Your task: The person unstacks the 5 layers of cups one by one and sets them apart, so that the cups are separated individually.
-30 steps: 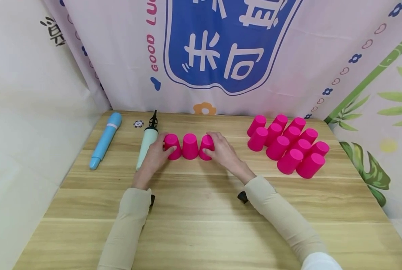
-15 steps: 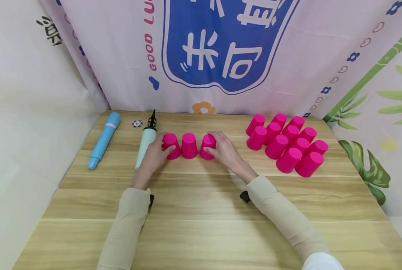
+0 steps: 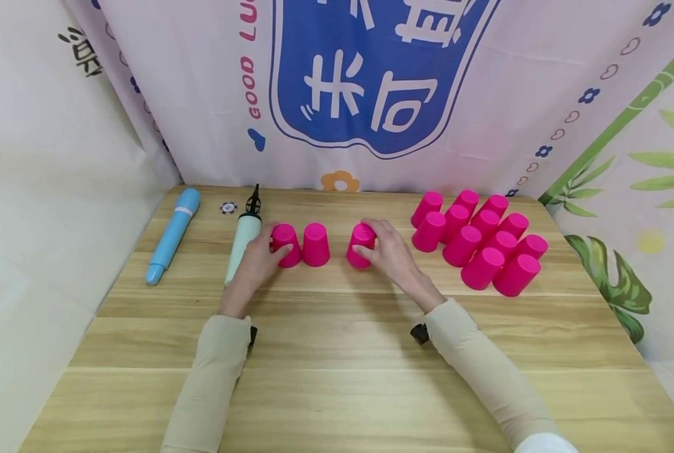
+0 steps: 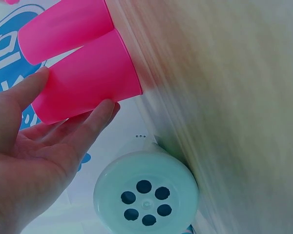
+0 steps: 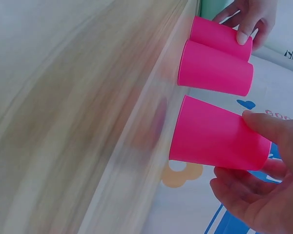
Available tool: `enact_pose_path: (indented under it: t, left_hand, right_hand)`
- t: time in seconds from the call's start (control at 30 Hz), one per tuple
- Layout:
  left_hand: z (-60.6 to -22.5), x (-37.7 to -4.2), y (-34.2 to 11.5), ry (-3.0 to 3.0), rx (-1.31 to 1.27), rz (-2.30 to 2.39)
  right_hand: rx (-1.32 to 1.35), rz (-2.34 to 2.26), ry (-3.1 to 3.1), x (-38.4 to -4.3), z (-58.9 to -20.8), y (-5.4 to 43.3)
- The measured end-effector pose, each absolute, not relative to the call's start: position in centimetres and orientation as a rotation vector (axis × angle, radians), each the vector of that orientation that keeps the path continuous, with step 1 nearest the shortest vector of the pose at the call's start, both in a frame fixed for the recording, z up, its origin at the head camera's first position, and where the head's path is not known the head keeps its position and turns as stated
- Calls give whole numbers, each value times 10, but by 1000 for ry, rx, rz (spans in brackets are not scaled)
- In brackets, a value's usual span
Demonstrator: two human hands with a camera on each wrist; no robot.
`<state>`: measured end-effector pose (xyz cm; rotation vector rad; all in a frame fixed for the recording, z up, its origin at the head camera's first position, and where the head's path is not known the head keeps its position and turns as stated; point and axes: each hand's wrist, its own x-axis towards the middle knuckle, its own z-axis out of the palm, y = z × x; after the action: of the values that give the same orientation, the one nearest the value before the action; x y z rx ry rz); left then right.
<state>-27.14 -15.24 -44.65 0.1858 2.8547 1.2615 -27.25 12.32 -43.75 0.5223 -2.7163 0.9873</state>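
Observation:
Three pink cups stand upside down in a row on the wooden table (image 3: 337, 352). My left hand (image 3: 261, 257) holds the left cup (image 4: 88, 80) between thumb and fingers at its side. Close against that one, the middle cup (image 3: 316, 245) stands untouched. On the right, my right hand (image 3: 390, 255) grips the right cup (image 5: 217, 136), thumb on the near side and fingers behind. A gap separates the right cup from the middle one. Just left of my left hand lies a pale green hand pump (image 3: 243, 242) with a black nozzle; its holed end shows in the left wrist view.
Several more pink cups (image 3: 484, 268) stand upside down in a cluster at the back right. A blue stick-shaped tube (image 3: 173, 236) lies at the far left, near a small round chip (image 3: 228, 207). A printed curtain (image 3: 212, 126) hangs behind the table.
My right hand has slid the right cup to the right, widening its gap from the middle cup. The left hand stays on the left cup.

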Motion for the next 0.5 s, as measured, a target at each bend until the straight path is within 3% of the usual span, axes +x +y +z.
enact_pose_path:
  t: [0.5]
  left_hand:
    - [-448, -271, -152, 2865, 213, 1266]
  right_hand:
    - [414, 901, -2720, -269, -433, 149]
